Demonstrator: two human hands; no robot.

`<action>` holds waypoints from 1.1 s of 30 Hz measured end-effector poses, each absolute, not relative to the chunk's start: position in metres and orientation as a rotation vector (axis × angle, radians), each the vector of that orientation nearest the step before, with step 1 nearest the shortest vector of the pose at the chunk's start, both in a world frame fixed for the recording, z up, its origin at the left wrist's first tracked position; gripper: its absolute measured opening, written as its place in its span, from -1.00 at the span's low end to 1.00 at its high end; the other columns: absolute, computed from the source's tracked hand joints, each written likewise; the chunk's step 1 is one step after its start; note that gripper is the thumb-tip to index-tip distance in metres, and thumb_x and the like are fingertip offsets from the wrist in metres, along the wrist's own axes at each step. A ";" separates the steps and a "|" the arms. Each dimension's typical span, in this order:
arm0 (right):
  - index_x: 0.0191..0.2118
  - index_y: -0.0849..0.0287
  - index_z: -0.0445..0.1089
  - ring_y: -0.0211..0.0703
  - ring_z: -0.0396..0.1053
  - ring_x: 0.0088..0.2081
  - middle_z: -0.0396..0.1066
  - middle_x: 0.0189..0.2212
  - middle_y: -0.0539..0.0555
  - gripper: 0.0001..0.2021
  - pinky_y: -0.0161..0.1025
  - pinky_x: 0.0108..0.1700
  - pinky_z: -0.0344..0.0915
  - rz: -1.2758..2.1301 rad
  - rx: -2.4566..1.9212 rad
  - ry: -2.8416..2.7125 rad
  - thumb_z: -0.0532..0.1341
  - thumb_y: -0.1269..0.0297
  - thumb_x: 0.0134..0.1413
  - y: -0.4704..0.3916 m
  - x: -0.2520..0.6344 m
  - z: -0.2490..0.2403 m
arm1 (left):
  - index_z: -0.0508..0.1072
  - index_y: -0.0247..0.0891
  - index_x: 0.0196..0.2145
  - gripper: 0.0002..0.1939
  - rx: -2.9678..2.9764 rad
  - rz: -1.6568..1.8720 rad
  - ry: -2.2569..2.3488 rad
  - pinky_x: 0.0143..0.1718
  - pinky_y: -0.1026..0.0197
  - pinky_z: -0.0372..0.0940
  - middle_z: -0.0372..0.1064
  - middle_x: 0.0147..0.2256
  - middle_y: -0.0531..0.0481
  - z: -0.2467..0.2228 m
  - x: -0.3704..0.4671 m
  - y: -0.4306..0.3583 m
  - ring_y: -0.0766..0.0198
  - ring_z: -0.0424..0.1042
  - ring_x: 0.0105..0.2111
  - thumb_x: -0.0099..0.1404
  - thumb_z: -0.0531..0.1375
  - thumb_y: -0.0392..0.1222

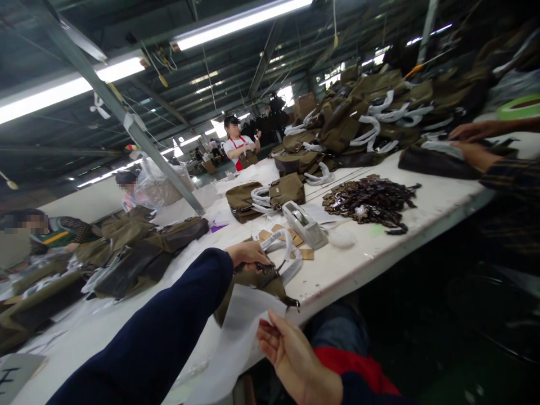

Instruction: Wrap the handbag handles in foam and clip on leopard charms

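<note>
An olive bag with white-wrapped handles lies at the near edge of the white table. My left hand is on top of it, fingers closed round a dark strap. A dark end of the strap hangs over the bag's right side. Below, my right hand is palm up, its thumb and fingers pinching the edge of a translucent white sheet. The sheet hangs across the bag's front and covers part of it.
Beyond the bag stand a tape dispenser, brown tags and another olive bag. A heap of dark straps lies right of them. Bags pile up behind and at left. A person's hands work at the right.
</note>
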State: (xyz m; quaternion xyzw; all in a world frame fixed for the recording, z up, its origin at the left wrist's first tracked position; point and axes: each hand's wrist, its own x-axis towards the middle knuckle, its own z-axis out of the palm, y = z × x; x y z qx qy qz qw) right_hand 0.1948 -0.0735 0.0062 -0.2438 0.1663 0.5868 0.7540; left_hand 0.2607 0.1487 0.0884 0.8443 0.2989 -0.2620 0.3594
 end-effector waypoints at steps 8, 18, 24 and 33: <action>-0.34 0.23 0.24 -0.23 0.47 -0.57 0.47 -0.62 0.09 -0.81 -0.43 -0.55 0.35 1.463 -0.556 0.341 0.20 0.27 0.27 -0.066 0.180 0.019 | 0.49 -0.33 -0.61 -0.60 2.206 -0.672 0.766 -0.75 0.34 -0.08 0.18 -0.80 0.10 0.094 0.275 0.143 0.44 0.05 -0.80 -0.02 0.41 0.09; -0.37 0.24 0.22 -0.23 0.50 -0.51 0.45 -0.62 0.05 -0.82 -0.41 -0.49 0.38 1.194 -0.632 0.339 0.15 0.35 0.29 -0.038 0.207 0.006 | 0.51 -0.38 -0.56 -0.62 2.152 -0.562 0.737 -0.75 0.34 -0.09 0.35 -0.69 0.02 0.089 0.268 0.135 0.48 0.07 -0.79 -0.01 0.38 0.05; -0.34 0.26 0.25 -0.19 0.52 -0.48 0.47 -0.58 0.09 -0.77 -0.37 -0.46 0.41 1.176 -0.691 0.273 0.24 0.22 0.22 -0.034 0.208 -0.002 | 0.42 -0.33 -0.43 -0.48 1.955 -0.375 0.762 -0.74 0.36 -0.11 0.36 -0.60 0.07 0.066 0.219 0.128 0.52 0.04 -0.76 0.00 0.33 0.25; -0.33 0.30 0.36 -0.28 0.36 -0.68 0.46 -0.59 0.06 -0.45 -0.44 -0.67 0.21 1.217 -1.086 -0.363 0.25 -0.23 -0.02 -0.067 0.254 -0.029 | 0.28 -0.24 -0.24 -0.43 1.700 -0.176 0.777 -0.74 0.39 -0.15 0.34 -0.57 0.15 0.020 0.169 0.123 0.57 0.00 -0.78 0.03 0.32 0.26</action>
